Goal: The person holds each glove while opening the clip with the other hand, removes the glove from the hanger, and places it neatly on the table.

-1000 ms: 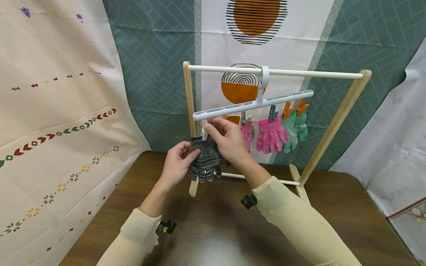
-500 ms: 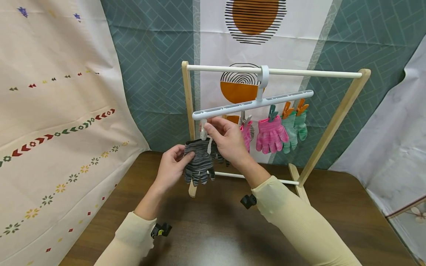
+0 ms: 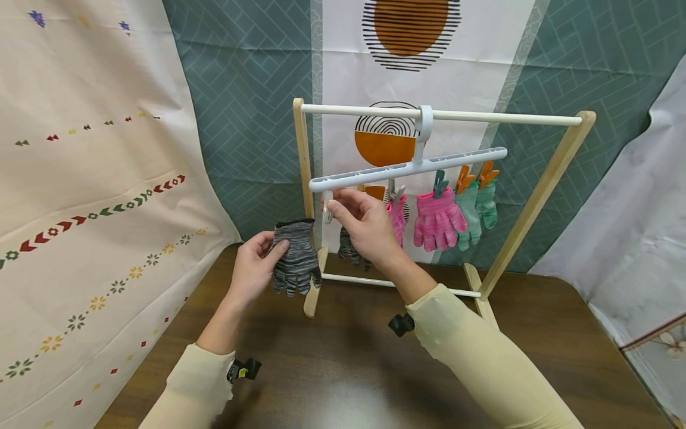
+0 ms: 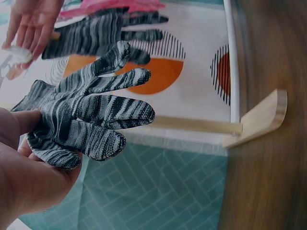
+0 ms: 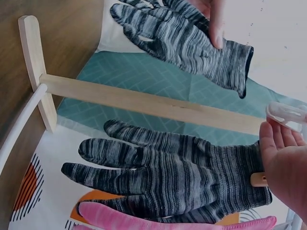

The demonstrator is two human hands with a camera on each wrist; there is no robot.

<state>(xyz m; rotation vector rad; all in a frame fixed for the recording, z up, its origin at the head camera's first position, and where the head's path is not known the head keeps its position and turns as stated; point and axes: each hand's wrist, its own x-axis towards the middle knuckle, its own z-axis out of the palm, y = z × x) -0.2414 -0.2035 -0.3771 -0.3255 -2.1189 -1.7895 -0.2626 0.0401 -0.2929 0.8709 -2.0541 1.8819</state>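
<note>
My left hand (image 3: 250, 268) pinches a black-and-grey striped knit glove (image 3: 296, 259) near its cuff, thumb in front. The glove is free of any clip, fingers downward, left of the hanger's end. Under that end, my right hand (image 3: 367, 223) holds a white clothespin (image 3: 327, 208) between thumb and fingers, with no cloth in it. A second striped glove (image 5: 182, 172) hangs behind the right hand, an orange-tan clothespin (image 5: 259, 179) on its cuff. The head view shows only the lower part of it. The pale grey hanger (image 3: 370, 174) tilts, left end lower.
The hanger hooks over the white rail (image 3: 509, 119) of a wooden rack (image 3: 541, 202) on a brown table (image 3: 343, 369). Pink gloves (image 3: 439, 220) and green gloves (image 3: 468, 220) hang to the right, held by grey and orange clothespins. Patterned cloths (image 3: 241, 119) stand behind and beside.
My left hand has drawn the striped glove down and left, away from the white clothespin. My right hand has stayed at the clothespin.
</note>
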